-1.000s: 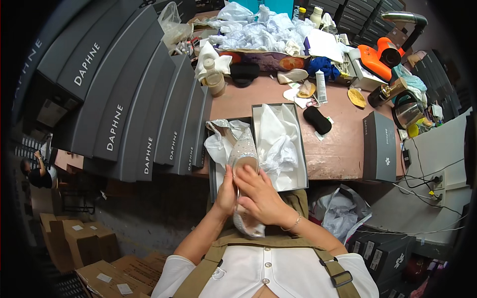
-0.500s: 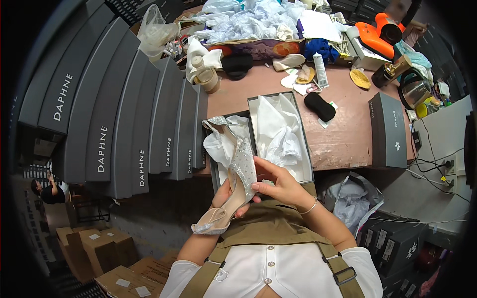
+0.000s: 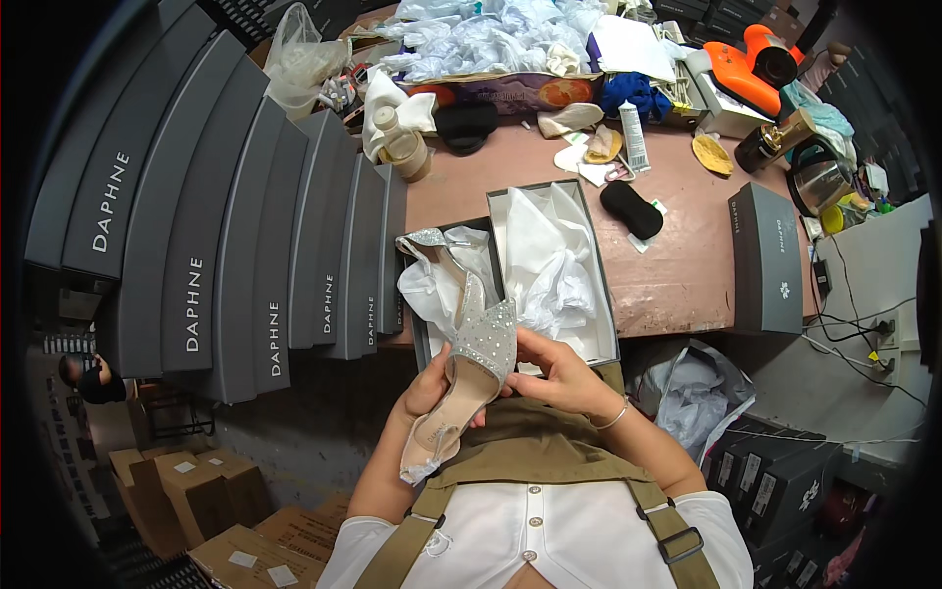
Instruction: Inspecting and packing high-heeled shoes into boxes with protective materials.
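I hold a silver, rhinestone-studded women's shoe (image 3: 483, 339) with a beige insole, tilted in front of my waist. My left hand (image 3: 426, 385) wraps its side from below, fingers partly hidden under the sole. On the other side, my right hand (image 3: 564, 378) grips the shoe's sparkling edge; its fingertips are partly out of sight. Just beyond lies an open grey shoebox (image 3: 422, 339) with white tissue paper (image 3: 432, 293). A glittery silver strap piece (image 3: 428, 239) rests over it; whether it belongs to a second shoe I cannot tell. Beside it, the pale box part (image 3: 603, 324) holds more white tissue.
Tall stacks of grey shoeboxes (image 3: 191, 245) line the left. One closed grey shoebox (image 3: 768, 255) stands at the table's right. Farther back are a black pad (image 3: 631, 210), a bottle (image 3: 400, 142), a white tube (image 3: 634, 137), an orange tool (image 3: 741, 79) and heaped tissue (image 3: 491, 39).
The shoe has turned in my hands, so its studded upper and insole now face up more. My left hand has shifted slightly up and left; my right hand has moved slightly down.
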A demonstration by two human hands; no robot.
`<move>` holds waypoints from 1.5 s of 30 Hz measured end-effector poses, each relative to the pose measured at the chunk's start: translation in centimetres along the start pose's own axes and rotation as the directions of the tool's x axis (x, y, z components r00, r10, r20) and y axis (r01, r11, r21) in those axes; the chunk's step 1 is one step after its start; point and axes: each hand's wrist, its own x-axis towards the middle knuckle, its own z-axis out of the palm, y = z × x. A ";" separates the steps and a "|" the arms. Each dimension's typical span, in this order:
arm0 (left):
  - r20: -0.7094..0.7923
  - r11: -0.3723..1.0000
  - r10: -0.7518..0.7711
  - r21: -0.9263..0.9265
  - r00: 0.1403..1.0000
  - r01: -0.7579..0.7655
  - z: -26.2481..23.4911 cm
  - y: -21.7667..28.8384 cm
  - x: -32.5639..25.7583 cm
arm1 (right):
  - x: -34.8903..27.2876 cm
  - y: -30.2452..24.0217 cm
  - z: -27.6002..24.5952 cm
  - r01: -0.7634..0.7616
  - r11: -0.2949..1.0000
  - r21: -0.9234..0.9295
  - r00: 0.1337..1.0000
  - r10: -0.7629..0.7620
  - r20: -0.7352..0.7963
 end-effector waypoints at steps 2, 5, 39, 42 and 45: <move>-0.052 0.998 -0.014 0.064 0.999 0.017 0.4 0.4 -0.5 | -0.1 0.2 -0.1 0.004 1.000 -0.020 1.000 -0.004 0.018; -0.119 0.988 -0.010 0.149 0.993 0.028 0.5 0.5 -1.1 | -0.2 0.6 0.0 0.059 0.996 -0.063 0.998 -0.058 0.026; -0.495 0.727 0.649 0.629 0.578 -0.277 -4.5 3.0 6.2 | -1.4 -4.7 -2.9 0.187 0.550 -0.814 0.895 -0.436 -0.089; -0.481 0.446 0.682 0.871 0.551 0.208 -9.1 5.5 10.1 | -0.9 -4.8 -2.4 0.074 0.781 -0.620 0.854 -0.371 -0.365; -0.632 0.617 0.554 0.749 0.542 0.243 -9.7 6.3 11.2 | -0.9 -3.0 -3.3 0.087 0.848 -0.523 0.828 -0.354 -0.434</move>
